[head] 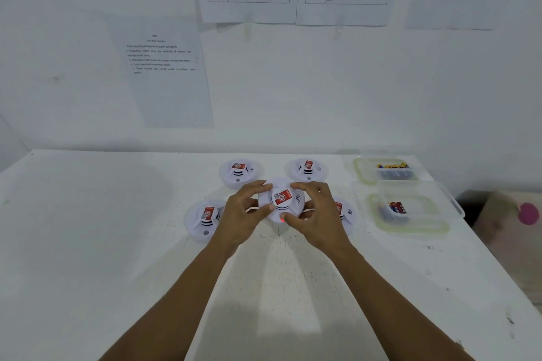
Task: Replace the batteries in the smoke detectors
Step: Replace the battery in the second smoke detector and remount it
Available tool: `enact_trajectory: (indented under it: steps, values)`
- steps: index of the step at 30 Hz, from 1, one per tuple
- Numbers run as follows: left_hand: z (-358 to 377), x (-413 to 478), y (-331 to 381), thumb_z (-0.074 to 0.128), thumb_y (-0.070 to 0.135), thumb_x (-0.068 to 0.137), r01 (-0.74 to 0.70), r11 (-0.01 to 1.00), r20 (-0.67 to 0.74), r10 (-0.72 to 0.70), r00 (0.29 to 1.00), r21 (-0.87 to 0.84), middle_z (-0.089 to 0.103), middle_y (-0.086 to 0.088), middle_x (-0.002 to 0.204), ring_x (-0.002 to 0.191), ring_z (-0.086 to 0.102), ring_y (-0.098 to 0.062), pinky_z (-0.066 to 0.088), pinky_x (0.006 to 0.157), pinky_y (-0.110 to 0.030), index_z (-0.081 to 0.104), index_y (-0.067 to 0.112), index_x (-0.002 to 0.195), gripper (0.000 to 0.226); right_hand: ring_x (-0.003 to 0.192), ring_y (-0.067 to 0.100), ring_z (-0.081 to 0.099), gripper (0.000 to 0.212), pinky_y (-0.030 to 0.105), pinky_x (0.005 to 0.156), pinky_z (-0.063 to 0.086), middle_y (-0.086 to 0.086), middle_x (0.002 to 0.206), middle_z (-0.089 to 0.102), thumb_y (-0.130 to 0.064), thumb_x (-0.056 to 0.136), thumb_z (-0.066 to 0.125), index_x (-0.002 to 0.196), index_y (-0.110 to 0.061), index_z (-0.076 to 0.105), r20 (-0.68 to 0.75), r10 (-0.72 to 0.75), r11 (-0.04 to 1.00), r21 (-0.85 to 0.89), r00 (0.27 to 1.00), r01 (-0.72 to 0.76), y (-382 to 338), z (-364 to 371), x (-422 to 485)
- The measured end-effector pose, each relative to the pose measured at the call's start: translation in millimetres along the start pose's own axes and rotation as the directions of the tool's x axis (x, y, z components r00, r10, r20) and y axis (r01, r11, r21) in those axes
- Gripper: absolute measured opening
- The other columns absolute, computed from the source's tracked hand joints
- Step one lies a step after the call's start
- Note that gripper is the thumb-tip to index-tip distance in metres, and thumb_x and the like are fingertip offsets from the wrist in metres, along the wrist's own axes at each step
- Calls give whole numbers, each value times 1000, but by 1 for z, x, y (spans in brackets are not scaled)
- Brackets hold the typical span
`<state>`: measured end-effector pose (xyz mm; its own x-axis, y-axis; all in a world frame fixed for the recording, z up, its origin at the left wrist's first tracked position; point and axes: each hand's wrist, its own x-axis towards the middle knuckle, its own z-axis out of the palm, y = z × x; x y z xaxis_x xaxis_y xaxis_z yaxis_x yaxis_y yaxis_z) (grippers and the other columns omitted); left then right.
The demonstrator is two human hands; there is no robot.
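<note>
**Entry 1: fingers (255,185).** Both sets are curled round one smoke detector (283,199). Our left hand (245,215) grips its left rim and our right hand (318,214) its right rim, thumbs on the near edge. The label faces up. A red light (282,220) glows at the right thumb tip. We cannot tell whether it rests on the surface (117,243).

**Entry 2: neighbours.**
- Far-left detector (239,173) and far-right detector (306,170), just beyond the fingertips.
- Near-left detector (205,218), beside the left hand.
- Near-right detector (344,211), half hidden behind the right hand.

**Entry 3: stock.** Far tub (363,173) and near tub (410,228), well right of the right hand. Each holds batteries.

**Hazards, as we judge them.**
- A twist of the cover with uneven grip may let the smooth shell slip.
- Knuckles crowd the neighbours, so a jerk could knock them.
- The units look identical, so serviced and unserviced ones could be confused.
- Neither tub is marked, so old cells could get mixed with new.
</note>
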<state>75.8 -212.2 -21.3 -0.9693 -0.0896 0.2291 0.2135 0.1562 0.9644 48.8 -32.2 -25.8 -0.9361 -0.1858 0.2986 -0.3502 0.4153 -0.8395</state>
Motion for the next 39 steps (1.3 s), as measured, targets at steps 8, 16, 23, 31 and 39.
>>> enact_trajectory:
  steps: [8,16,23,31,39]
  values:
    - [-2,2,-2,71,13,86,-26,999,-8,26,1000,21,58,12,127,112,62,-15,52,78,-15,58,43,112,42,103,13,61,55,15,76,56,-6,129,48,-26,77,81,125,-27,55,13,-8,999,43,1000,7,0,-1,2]
    - [-7,-1,-4,71,14,87,7,1000,11,-7,1000,-3,57,7,134,115,62,-19,56,91,-33,62,34,118,38,95,19,69,35,42,76,62,-5,118,67,-22,87,71,121,-25,64,101,80,970,223,992,-101,3,-6,5]
    - [-10,-2,-6,70,15,87,-1,1000,22,1,1000,6,58,6,134,116,61,-18,56,91,-30,61,40,116,39,95,20,70,35,39,75,62,-2,119,67,-20,88,71,122,-24,64,111,106,961,243,988,-130,1,-4,3]
    - [-8,-3,-7,71,14,87,-10,1000,17,10,1000,5,58,5,133,116,61,-19,55,87,-23,60,40,115,40,99,22,69,37,40,79,61,0,122,66,-22,88,71,124,-23,63,114,115,962,235,987,-139,-1,-4,2]
    - [-9,-5,-6,69,12,88,-24,1000,13,24,1000,17,57,6,133,117,60,-19,54,90,-23,60,39,115,39,98,20,69,36,36,77,62,0,122,66,-22,88,71,123,-23,63,113,102,963,239,988,-127,-4,-5,0]
